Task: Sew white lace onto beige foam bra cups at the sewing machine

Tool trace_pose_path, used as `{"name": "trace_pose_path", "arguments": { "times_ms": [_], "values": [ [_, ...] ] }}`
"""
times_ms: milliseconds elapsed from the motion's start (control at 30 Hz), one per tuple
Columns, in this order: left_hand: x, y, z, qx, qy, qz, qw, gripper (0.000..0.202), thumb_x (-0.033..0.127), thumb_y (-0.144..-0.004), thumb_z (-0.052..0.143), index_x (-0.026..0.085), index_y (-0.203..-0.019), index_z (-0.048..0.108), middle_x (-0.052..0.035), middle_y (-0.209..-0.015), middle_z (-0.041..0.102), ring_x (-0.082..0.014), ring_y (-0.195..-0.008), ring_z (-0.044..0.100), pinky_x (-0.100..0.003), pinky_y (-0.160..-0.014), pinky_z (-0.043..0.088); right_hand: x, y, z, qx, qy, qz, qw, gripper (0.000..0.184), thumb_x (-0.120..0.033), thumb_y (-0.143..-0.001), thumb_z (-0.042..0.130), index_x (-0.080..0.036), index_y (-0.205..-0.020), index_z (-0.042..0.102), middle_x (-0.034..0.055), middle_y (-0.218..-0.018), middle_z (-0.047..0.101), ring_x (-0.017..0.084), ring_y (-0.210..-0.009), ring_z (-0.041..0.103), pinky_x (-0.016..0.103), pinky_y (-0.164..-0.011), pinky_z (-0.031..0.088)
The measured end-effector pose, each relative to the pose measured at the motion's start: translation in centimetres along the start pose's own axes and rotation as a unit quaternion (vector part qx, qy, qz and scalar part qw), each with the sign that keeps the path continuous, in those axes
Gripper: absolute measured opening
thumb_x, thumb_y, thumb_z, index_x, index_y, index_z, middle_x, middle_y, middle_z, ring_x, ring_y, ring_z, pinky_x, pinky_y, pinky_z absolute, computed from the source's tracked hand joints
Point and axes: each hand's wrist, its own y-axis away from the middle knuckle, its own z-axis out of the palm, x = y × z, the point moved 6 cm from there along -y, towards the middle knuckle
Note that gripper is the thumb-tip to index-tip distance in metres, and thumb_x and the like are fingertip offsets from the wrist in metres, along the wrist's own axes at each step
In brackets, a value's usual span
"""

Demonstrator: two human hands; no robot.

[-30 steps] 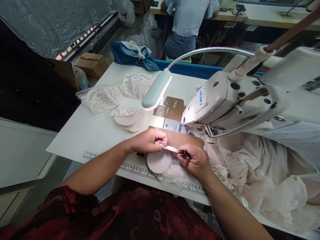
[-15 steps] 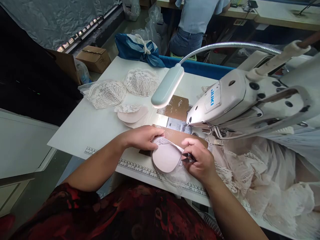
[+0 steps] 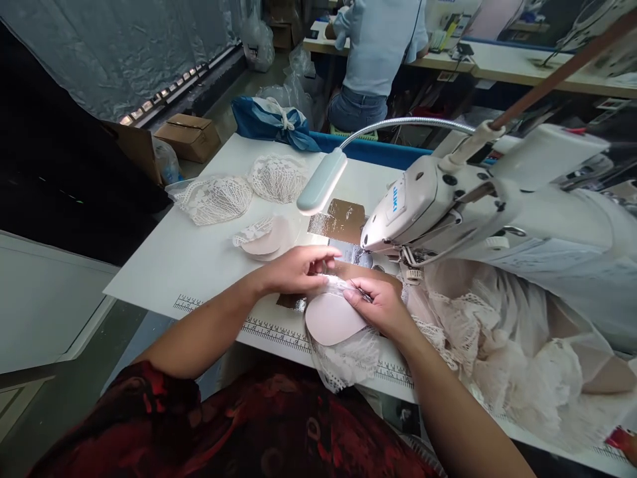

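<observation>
A pale pink foam cup point(image 3: 331, 318) with white lace point(image 3: 348, 355) attached lies at the near edge of the white sewing table point(image 3: 189, 259), just in front of the sewing machine point(image 3: 448, 199). My left hand point(image 3: 298, 269) pinches the lace edge at the cup's top left. My right hand point(image 3: 381, 305) presses on the cup's right edge, fingers closed, with a small dark tool partly showing between them. The lace hangs over the table's front edge.
Two lace cups point(image 3: 213, 196) and stacked foam cups point(image 3: 266, 239) lie at the back left. A gooseneck lamp point(image 3: 321, 180) hangs over the needle area. A heap of lace pieces point(image 3: 497, 338) lies right. A person sits at a bench behind point(image 3: 373, 53). Cardboard boxes point(image 3: 189, 133) stand left.
The cup was turned and laid flat toward the machine. My right hand moved up and left onto its edge; my left hand shifted slightly right, still pinching the lace.
</observation>
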Motion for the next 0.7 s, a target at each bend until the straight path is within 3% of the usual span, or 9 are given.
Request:
{"name": "trace_pose_path", "arguments": {
  "times_ms": [67,100,233,300,367,433,533,600,700],
  "values": [
    [0.0,0.9,-1.3,0.049,0.006,-0.034,0.998,0.035,0.032,-0.081,0.063,0.014,-0.111,0.06,-0.0039,-0.09,0.061,-0.0107,-0.072,0.053,-0.023,-0.066,0.044,-0.2,0.3,-0.2,0.009,-0.007,-0.017,1.0,0.024,-0.039,-0.086,0.054,-0.019,-0.08,0.066,0.0007,-0.071,0.064,0.017,-0.068,0.057,0.029,-0.061,0.042],
    [-0.2,1.4,-1.5,0.043,0.003,-0.063,0.997,0.031,0.038,-0.082,0.063,0.014,-0.102,0.063,-0.0029,-0.082,0.061,-0.0104,-0.068,0.053,-0.022,-0.063,0.043,-0.3,0.4,-0.4,0.016,-0.012,-0.028,0.999,0.023,-0.038,-0.086,0.054,-0.019,-0.081,0.066,0.001,-0.074,0.065,0.017,-0.07,0.057,0.029,-0.063,0.043],
    [-0.9,4.0,-1.0,-0.089,-0.024,-0.171,0.981,0.039,0.052,-0.077,0.067,0.015,-0.09,0.068,-0.0023,-0.074,0.064,-0.0122,-0.066,0.056,-0.021,-0.058,0.041,-0.5,0.8,-0.8,0.032,-0.012,-0.064,0.997,0.021,-0.036,-0.086,0.053,-0.02,-0.086,0.066,0.0021,-0.08,0.067,0.018,-0.073,0.059,0.029,-0.065,0.044],
    [-0.9,4.9,-1.3,-0.09,-0.024,-0.176,0.98,0.041,0.052,-0.076,0.068,0.016,-0.095,0.068,-0.0027,-0.078,0.066,-0.0132,-0.071,0.058,-0.022,-0.061,0.043,-0.1,0.8,-1.1,0.031,0.035,-0.056,0.997,0.018,-0.032,-0.085,0.052,-0.021,-0.085,0.066,0.0021,-0.079,0.067,0.018,-0.072,0.059,0.029,-0.065,0.044],
    [-0.8,5.4,-2.4,-0.038,-0.028,-0.158,0.986,0.04,0.051,-0.078,0.066,0.017,-0.099,0.067,-0.0032,-0.081,0.066,-0.0135,-0.073,0.059,-0.023,-0.064,0.044,0.7,0.9,-1.8,0.058,0.128,-0.026,0.99,0.015,-0.029,-0.081,0.054,-0.022,-0.086,0.066,0.0033,-0.082,0.068,0.02,-0.072,0.059,0.031,-0.064,0.044],
    [-0.8,5.5,-4.5,0.053,-0.049,-0.138,0.988,0.04,0.051,-0.08,0.063,0.016,-0.101,0.067,-0.0041,-0.085,0.066,-0.014,-0.076,0.059,-0.024,-0.068,0.045,1.4,1.2,-2.8,0.125,0.218,0.005,0.968,0.023,-0.031,-0.078,0.057,-0.022,-0.098,0.066,0.0062,-0.086,0.068,0.024,-0.074,0.061,0.034,-0.062,0.045],
    [-1.2,5.0,-8.0,0.194,-0.133,-0.131,0.963,0.043,0.052,-0.079,0.063,0.017,-0.106,0.065,-0.0066,-0.1,0.066,-0.0182,-0.088,0.059,-0.029,-0.078,0.046,0.6,1.7,-3.1,0.195,0.264,-0.038,0.944,0.036,-0.031,-0.08,0.056,-0.022,-0.114,0.063,0.0102,-0.095,0.069,0.027,-0.081,0.063,0.036,-0.064,0.048],
    [-1.8,3.9,-9.5,0.233,-0.194,-0.148,0.941,0.048,0.051,-0.077,0.064,0.018,-0.111,0.063,-0.0089,-0.114,0.063,-0.0233,-0.101,0.057,-0.033,-0.087,0.044,-0.9,1.8,-1.6,0.158,0.256,-0.135,0.944,0.039,-0.022,-0.08,0.053,-0.024,-0.117,0.063,0.0104,-0.107,0.068,0.025,-0.088,0.063,0.034,-0.068,0.049],
    [-3.2,1.7,-9.7,0.21,-0.192,-0.198,0.938,0.059,0.042,-0.066,0.073,0.015,-0.117,0.059,-0.0129,-0.123,0.059,-0.0315,-0.114,0.052,-0.037,-0.093,0.042,-2.7,2.0,1.2,0.032,0.254,-0.241,0.936,0.046,-0.009,-0.073,0.051,-0.025,-0.113,0.065,0.0086,-0.118,0.065,0.023,-0.094,0.063,0.03,-0.069,0.048]
  ]
}}
